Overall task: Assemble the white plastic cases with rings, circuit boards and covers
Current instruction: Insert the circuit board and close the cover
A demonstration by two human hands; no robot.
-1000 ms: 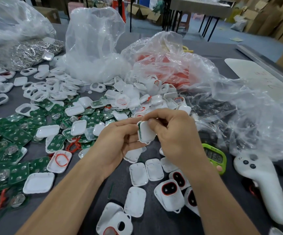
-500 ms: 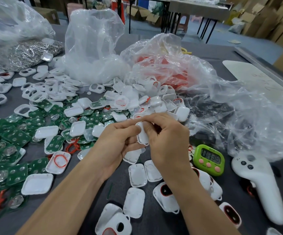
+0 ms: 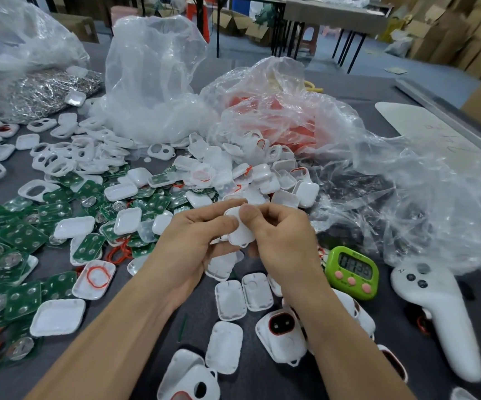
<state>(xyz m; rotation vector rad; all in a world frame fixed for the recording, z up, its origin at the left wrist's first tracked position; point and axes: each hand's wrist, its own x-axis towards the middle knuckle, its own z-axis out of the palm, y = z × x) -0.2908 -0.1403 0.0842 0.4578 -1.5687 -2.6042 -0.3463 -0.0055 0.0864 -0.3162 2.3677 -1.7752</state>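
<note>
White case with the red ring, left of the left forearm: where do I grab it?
Judging by its pose, the right-hand rim. The white case lies flat, open side up, with the red ring loose inside, so pinch that raised wall from above, coming from its right; green circuit boards crowd its left.

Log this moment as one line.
left hand: holds white case | right hand: pinches white case | nearby: green timer, circuit boards
</note>
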